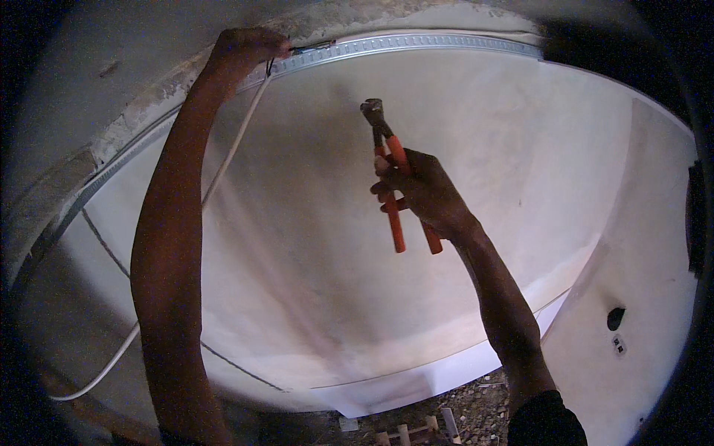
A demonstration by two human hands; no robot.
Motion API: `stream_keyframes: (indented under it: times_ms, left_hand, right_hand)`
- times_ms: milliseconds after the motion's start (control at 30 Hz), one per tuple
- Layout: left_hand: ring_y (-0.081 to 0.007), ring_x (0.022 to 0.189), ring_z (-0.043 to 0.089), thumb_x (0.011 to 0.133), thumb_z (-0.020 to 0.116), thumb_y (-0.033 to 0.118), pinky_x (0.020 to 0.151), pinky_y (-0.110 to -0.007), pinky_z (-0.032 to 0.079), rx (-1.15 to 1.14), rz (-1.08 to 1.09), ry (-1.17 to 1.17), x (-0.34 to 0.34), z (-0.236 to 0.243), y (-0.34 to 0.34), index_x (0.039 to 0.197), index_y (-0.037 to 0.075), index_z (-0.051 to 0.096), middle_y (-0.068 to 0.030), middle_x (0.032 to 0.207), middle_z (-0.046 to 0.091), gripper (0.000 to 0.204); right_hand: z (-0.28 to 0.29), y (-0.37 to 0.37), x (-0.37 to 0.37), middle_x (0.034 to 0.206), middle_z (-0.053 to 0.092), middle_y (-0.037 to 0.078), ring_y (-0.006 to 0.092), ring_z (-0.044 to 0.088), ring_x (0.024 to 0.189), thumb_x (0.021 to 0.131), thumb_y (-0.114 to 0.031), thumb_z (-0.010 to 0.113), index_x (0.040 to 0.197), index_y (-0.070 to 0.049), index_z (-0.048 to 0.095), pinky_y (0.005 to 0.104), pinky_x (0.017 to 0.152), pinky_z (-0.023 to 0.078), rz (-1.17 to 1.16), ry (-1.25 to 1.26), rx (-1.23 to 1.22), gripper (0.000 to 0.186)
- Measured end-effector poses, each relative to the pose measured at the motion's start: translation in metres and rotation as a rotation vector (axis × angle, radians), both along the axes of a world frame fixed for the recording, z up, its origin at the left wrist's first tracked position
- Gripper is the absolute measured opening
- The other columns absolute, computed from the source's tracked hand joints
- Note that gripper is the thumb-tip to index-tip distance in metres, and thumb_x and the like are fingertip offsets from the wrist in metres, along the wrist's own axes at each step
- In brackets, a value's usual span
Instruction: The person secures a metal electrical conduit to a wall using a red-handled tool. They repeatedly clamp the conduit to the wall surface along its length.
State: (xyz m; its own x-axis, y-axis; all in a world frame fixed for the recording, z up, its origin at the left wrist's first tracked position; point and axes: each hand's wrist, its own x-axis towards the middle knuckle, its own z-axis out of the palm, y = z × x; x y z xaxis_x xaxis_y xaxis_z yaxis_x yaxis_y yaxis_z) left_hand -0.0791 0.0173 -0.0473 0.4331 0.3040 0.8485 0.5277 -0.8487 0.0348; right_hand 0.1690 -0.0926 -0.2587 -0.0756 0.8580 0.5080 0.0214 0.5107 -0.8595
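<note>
Up at the wall top, my left hand [249, 48] is closed, its fingertips pinching a thin dark wire [297, 50] against a perforated metal strip [387, 43]. Just under those fingers, a white cable [236, 145] hangs down, with a dark loop near its upper end. My right hand [428, 189] is wrapped round end-cutting pliers [397, 152] with orange handles, in front of the pale wall. The metal jaws point upward, away from the wire, and the handles are spread somewhat. Exactly how the wire sits in my left fingers is too small to tell.
A smooth pale wall [461, 282] fills the middle, with rough plaster [141, 111] along the strip at upper left. At right are a dark round hole and a wall socket [619, 345]. Rubble [483, 409] and wood pieces [405, 435] lie on the floor below.
</note>
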Motion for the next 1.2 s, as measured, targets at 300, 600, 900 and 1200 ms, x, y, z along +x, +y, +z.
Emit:
stream_keyframes:
  times_ms: [300, 600, 900, 1200]
  left_hand:
    - [-0.0156, 0.079, 0.065, 0.080, 0.069, 0.011, 0.079, -0.030, 0.049, 0.042, 0.124, 0.078, -0.002, -0.063, -0.038, 0.087, 0.006, 0.072, -0.0069, 0.085, 0.071, 0.010]
    - [-0.0147, 0.074, 0.063, 0.083, 0.064, 0.005, 0.074, -0.030, 0.049, 0.099, -0.021, -0.057, 0.011, -0.060, -0.020, 0.087, 0.002, 0.068, -0.0073, 0.078, 0.068, 0.006]
    - [-0.0160, 0.070, 0.061, 0.084, 0.060, 0.007, 0.070, -0.030, 0.049, 0.115, -0.011, 0.012, 0.008, -0.058, -0.031, 0.085, 0.002, 0.066, -0.0071, 0.075, 0.066, 0.009]
    - [-0.0198, 0.068, 0.063, 0.082, 0.062, 0.009, 0.067, -0.032, 0.049, 0.216, 0.062, 0.069, 0.010, -0.053, -0.035, 0.087, 0.002, 0.067, -0.0100, 0.077, 0.067, 0.009]
  right_hand:
    - [0.031, 0.027, -0.012, 0.070, 0.065, 0.007, 0.0128, 0.060, 0.061, 0.088, -0.019, 0.060, 0.092, 0.001, 0.062, 0.0304, 0.059, 0.049, -0.202, -0.139, 0.358, 0.020]
    - [0.086, 0.082, -0.066, 0.074, 0.066, 0.014, 0.0221, 0.064, 0.067, 0.084, -0.014, 0.063, 0.095, 0.004, 0.061, 0.0338, 0.064, 0.051, -0.386, -0.055, 0.729, 0.021]
    - [0.109, 0.080, -0.058, 0.076, 0.069, 0.012, 0.0188, 0.066, 0.066, 0.086, -0.010, 0.061, 0.086, 0.000, 0.067, 0.0318, 0.062, 0.052, -0.437, -0.236, 0.829, 0.011]
    - [0.102, 0.055, -0.028, 0.075, 0.067, 0.013, 0.0233, 0.062, 0.057, 0.086, -0.012, 0.062, 0.103, 0.000, 0.062, 0.0349, 0.058, 0.050, -0.480, -0.429, 0.765, 0.021]
